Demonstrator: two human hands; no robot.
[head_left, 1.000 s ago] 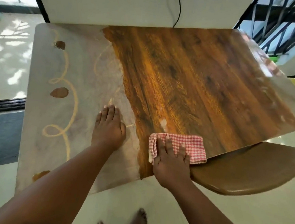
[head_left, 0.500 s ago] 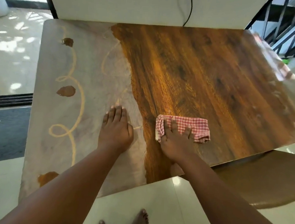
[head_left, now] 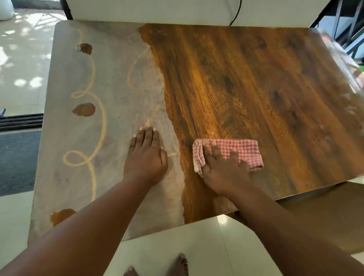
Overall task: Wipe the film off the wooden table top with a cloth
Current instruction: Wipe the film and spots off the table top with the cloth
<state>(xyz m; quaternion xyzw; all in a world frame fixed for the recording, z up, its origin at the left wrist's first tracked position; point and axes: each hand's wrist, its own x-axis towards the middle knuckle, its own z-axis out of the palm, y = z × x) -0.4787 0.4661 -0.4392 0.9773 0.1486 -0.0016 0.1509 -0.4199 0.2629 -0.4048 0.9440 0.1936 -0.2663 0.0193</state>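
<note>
The wooden table top [head_left: 257,96] fills the view. Its right part shows bare, glossy brown grain. A dull grey film [head_left: 113,109] with looping finger trails and a few bare patches covers the left part. My right hand [head_left: 224,174] presses flat on a folded red-and-white checked cloth [head_left: 235,150], which lies on the bare wood just right of the film's edge. My left hand [head_left: 145,156] rests palm down on the film, fingers together, holding nothing.
A brown chair seat [head_left: 335,215] juts out under the table's near right edge. A white wall with a black cable [head_left: 237,8] is behind the table. My bare feet [head_left: 176,271] stand on the tiled floor. A black railing [head_left: 358,27] is at far right.
My right hand has pushed the cloth away from the near edge, further onto the bare wood. The left hand stays planted on the film.
</note>
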